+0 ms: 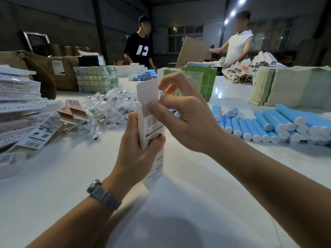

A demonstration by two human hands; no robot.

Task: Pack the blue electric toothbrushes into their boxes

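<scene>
A tall white toothbrush box [155, 163] stands upright on the white table [71, 176] in front of me. My left hand [138, 149] grips its middle from the left. Its top flap [147, 93] stands open, and my right hand [182, 119] pinches that flap between thumb and fingers. What is inside the box is hidden. A pile of blue electric toothbrushes [279, 126] with white ends lies to the right. More blue ones [143, 75] lie far back.
Clear bags of small parts [109, 108] lie left of the box, with flat white boxes [19, 104] stacked at far left. Green cartons [200, 79], paper stacks [293, 86] and cardboard boxes [53, 68] stand behind. Two people [138, 49] work at the table's far end.
</scene>
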